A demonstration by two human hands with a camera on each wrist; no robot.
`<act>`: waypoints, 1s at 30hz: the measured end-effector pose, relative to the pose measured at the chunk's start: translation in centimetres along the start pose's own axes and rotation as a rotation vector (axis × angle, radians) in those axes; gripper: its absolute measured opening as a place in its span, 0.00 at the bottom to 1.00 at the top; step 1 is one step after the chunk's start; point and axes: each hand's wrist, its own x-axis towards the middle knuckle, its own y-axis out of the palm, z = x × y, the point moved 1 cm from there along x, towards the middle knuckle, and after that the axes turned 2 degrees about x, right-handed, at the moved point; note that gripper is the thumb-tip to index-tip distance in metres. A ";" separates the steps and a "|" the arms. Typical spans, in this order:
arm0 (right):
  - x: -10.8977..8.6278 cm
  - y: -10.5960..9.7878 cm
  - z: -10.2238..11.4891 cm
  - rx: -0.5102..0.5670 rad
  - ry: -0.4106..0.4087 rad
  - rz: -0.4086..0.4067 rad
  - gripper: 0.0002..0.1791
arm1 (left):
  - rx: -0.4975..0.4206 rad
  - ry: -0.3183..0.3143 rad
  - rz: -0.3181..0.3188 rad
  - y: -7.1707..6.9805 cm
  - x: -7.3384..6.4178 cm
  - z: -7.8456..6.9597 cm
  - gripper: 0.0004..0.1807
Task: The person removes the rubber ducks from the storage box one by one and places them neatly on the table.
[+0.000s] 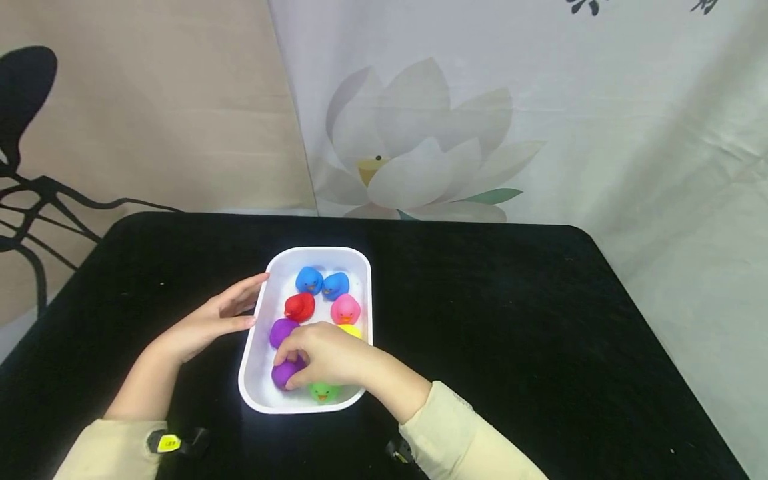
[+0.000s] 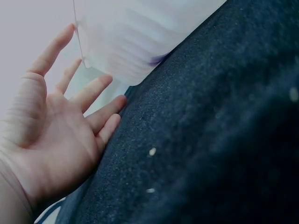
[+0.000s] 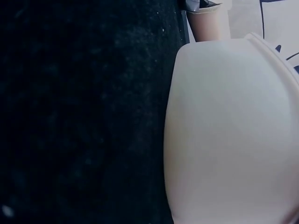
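Observation:
A white plastic tray (image 1: 258, 383) stands on the black table with several small rubber ducks in it. Thumb and fingers of my right hand (image 1: 333, 353) pinch a purple rubber duck (image 1: 283, 376) in the near left part of the tray. Just beyond lies another purple duck (image 1: 282, 330), and a green duck (image 1: 324, 392) sits below the hand, partly covered. My left hand (image 1: 207, 323) is spread at the tray's left side, fingertips right at the rim. In the left wrist view its palm (image 2: 65, 121) faces the tray's outer wall (image 2: 135, 42).
Farther up the tray are two blue ducks (image 1: 309, 280), a red duck (image 1: 300, 307), a pink duck (image 1: 345, 309) and a yellow duck (image 1: 351, 330) partly behind my right hand. The tray's wall (image 3: 224, 130) fills much of the right wrist view. A printed curtain (image 1: 420, 133) hangs behind the table.

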 end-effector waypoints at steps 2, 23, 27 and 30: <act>0.0 0.0 0.0 -0.002 -0.001 0.000 0.20 | -0.002 -0.005 -0.002 0.0 0.0 0.1 0.39; -1.7 -1.1 0.0 0.094 -0.118 -0.146 0.20 | -0.013 -0.005 0.001 0.2 0.1 0.0 0.39; -2.4 -1.7 0.1 0.125 -0.139 -0.200 0.21 | -0.015 0.000 -0.004 0.2 0.1 0.0 0.39; -2.8 -2.2 0.1 0.153 -0.157 -0.234 0.21 | -0.013 0.000 -0.008 0.1 0.1 0.0 0.39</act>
